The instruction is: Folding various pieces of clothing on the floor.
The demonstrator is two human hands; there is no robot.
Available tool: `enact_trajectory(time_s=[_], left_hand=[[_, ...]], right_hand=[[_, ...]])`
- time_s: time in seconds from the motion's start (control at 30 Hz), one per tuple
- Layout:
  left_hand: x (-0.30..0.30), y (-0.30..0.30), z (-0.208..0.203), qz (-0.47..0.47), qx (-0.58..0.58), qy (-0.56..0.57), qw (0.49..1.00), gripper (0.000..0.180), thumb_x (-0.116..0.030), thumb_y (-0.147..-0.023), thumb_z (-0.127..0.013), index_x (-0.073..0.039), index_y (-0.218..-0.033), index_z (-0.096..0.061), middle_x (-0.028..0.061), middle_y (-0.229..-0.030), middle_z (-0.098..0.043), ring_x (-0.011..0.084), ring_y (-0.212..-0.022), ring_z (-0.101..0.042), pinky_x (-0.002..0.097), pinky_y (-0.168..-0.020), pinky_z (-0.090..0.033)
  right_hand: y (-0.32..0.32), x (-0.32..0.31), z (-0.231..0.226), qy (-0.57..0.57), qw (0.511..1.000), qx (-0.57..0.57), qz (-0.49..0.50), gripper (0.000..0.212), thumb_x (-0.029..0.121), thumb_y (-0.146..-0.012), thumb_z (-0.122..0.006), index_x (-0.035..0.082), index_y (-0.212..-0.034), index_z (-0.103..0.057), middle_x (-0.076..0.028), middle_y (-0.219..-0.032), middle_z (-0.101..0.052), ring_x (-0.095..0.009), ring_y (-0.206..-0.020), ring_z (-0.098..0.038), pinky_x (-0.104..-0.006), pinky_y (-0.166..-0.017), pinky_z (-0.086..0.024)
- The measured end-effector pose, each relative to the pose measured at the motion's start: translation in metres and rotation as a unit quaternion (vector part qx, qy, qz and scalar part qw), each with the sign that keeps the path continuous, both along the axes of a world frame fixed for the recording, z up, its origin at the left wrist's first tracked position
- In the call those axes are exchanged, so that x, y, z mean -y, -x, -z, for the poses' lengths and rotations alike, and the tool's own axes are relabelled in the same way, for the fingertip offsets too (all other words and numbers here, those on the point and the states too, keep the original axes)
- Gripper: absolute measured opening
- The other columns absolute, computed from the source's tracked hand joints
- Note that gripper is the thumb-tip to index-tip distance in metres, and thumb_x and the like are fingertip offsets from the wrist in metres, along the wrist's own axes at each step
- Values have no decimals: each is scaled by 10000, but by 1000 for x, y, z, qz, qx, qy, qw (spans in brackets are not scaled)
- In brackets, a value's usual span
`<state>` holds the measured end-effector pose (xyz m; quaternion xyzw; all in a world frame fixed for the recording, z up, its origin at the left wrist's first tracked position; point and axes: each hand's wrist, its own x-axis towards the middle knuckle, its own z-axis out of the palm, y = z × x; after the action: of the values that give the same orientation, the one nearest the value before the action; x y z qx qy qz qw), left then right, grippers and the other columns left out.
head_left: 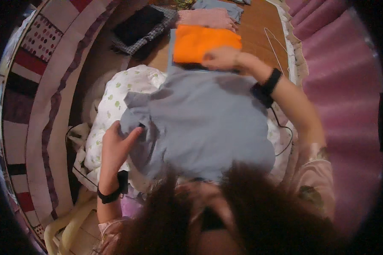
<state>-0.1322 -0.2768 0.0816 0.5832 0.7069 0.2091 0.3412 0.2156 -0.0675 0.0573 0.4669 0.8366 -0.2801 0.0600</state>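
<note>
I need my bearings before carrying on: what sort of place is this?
Probably a room in a home, perhaps a bedroom: there is puffy white bedding-like fabric with green prints, a pink drape-like cloth at right, and a folded orange cloth.

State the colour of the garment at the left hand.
The garment is plain blue-grey; see the head view.

A grey-blue, soft-looking fabric garment (208, 123) lies spread wide, bunched and creased along its left side, smoother across the middle. By its far edge, a bright orange cloth (204, 41), folded into a rough rectangle, lies mostly smooth on top.
</note>
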Motion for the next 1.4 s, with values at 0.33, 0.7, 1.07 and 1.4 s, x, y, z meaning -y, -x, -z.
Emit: enact_trajectory(time_s=[0.33, 0.7, 1.07, 1.4], left_hand=[[20, -38, -15, -28, 90, -77, 993, 389, -148, -804, -744, 20, -1051, -495, 121, -779, -632, 167, -673, -586, 299, -636, -470], [34, -43, -4, -117, 216, -134, 960, 288, -204, -988, -543, 44, -848, -583, 13, -614, -377, 81, -616, -302, 290, -511, -284], [90, -131, -2, 468, -88, 13, 879, 627, -358, -928, -578, -39, -1429, -379, 173, -1440, -432, 405, -1361, -344, 507, -1104, -298], [77, -94, 28, 465, -192, -149, 851, 605, -370, -815, -671, -119, -1336, -495, 89, -1430, -439, 269, -1389, -313, 571, -1088, -275]], right_hand=[[134, -18, 107, 158, 979, 3, 131, 417, 442, -775, -701, 63, -942, -644, -109, -800, -618, -278, -626, -582, -403, -560, -463], [110, -69, 187, 256, 699, -363, 560, 339, 376, -902, -615, 62, -1029, -612, -75, -827, -607, -246, -758, -602, -445, -846, -539], [45, -7, 113, 401, 658, -409, 489, 212, 216, -976, -479, 79, -1104, -578, -64, -1059, -629, -203, -959, -615, -367, -847, -531], [-53, 61, -10, 57, 972, -137, 184, 494, 443, -877, -630, 21, -1131, -642, -82, -1032, -664, -208, -996, -637, -334, -815, -513]])
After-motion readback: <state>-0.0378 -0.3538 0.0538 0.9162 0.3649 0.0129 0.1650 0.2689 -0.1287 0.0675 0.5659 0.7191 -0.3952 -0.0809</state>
